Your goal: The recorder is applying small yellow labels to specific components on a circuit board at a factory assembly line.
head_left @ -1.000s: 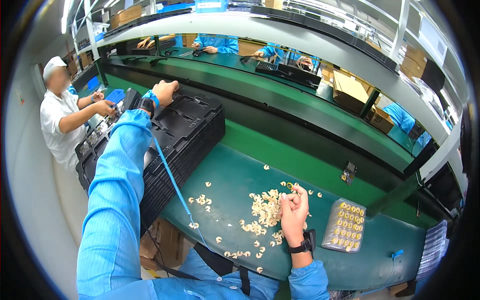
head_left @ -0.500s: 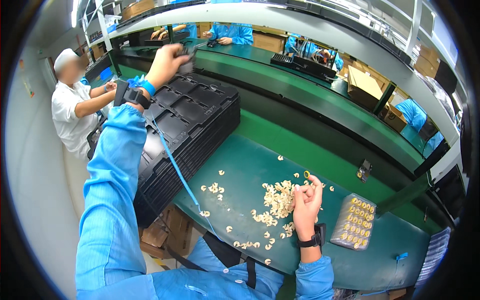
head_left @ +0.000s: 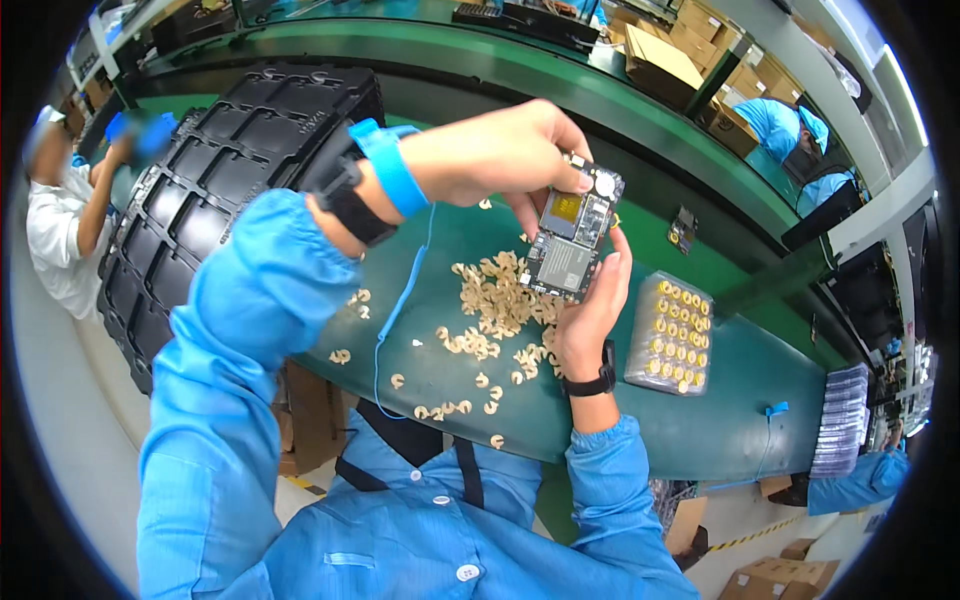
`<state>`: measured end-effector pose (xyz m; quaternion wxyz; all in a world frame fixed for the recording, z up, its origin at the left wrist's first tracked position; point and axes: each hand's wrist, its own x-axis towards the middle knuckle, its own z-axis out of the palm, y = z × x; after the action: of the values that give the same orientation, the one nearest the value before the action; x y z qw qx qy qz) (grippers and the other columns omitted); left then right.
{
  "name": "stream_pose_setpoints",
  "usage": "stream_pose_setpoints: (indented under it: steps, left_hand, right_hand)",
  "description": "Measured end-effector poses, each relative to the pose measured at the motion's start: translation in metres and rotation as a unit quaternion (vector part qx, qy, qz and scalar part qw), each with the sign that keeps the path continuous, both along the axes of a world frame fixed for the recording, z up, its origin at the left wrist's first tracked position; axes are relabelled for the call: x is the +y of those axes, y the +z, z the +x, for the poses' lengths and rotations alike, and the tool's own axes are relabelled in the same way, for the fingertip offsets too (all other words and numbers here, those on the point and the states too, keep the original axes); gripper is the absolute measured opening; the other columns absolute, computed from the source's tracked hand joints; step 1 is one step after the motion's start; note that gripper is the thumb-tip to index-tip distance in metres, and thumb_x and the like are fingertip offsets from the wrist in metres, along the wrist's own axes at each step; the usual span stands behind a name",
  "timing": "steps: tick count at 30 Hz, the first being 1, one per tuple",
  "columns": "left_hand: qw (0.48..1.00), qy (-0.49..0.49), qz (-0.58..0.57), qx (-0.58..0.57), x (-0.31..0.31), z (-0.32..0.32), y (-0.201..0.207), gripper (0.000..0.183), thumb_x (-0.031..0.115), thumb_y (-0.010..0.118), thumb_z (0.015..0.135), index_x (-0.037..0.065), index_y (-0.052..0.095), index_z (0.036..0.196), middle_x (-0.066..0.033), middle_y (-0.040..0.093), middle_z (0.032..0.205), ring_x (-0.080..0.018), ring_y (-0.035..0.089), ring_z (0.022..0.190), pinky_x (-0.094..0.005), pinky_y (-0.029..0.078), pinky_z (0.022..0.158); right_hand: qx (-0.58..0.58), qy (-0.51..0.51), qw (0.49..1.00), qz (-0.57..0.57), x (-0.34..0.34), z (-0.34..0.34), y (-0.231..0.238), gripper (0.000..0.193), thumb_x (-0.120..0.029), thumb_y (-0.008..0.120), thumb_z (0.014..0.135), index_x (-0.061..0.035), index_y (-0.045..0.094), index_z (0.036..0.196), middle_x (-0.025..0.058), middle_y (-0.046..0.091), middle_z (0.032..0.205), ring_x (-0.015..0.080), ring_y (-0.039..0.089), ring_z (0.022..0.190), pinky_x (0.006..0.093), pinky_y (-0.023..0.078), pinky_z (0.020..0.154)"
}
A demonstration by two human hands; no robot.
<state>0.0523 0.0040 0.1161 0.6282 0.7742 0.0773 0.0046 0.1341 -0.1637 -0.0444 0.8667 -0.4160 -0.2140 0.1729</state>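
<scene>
My left hand (head_left: 520, 160) grips the upper left edge of a circuit board (head_left: 575, 235), thumb on its face, above the middle of the green table. The board is tilted and carries black, silver and gold parts with a white round spot at the top. My right hand (head_left: 598, 305) is at the board's lower right edge, fingers partly hidden. A small yellow round piece (head_left: 616, 221) shows at its fingertip. Below lies a heap of small cream C-shaped pieces (head_left: 495, 295), several scattered around it. To the right stands a clear tray (head_left: 640, 372) with rows of yellow round pieces.
Stacked black moulded trays (head_left: 215, 190) fill the left side. Another small board (head_left: 683, 228) lies on the green strip beyond the table (head_left: 740, 420). A blue coiled cord (head_left: 400, 305) hangs from my left wrist. A person in white (head_left: 70, 215) is at the far left.
My left hand has come from the black trays to the middle, bringing the circuit board. My right hand has risen to meet it. The view has shifted to the right.
</scene>
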Motion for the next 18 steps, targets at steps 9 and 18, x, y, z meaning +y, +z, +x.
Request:
stream_pose_setpoints:
  steps: [9,18]
  left_hand:
    - [0.986,0.128,-0.107,-0.010,0.003,0.008,-0.109,0.022,0.019,0.066,0.100,0.002,0.067,0.113,-0.0067,0.072,0.095,-0.0142,0.071,0.081,-0.0287,0.060,0.064]
    - [0.978,0.085,-0.182,-0.050,0.017,-0.005,-0.140,0.024,0.009,0.064,0.098,0.000,0.067,0.119,-0.0044,0.071,0.096,-0.0123,0.069,0.086,-0.0299,0.062,0.071]
  right_hand:
    - [-0.077,0.051,0.995,-0.050,-0.003,0.005,-0.018,0.073,0.009,0.064,0.094,-0.0068,0.028,0.156,0.0096,0.069,0.100,0.0111,0.069,0.086,0.0247,0.057,0.078]
    - [-0.081,-0.005,0.992,-0.100,-0.002,0.016,-0.020,0.074,0.009,0.067,0.092,-0.0045,0.029,0.154,0.0106,0.070,0.098,0.0105,0.067,0.084,0.0261,0.055,0.079]
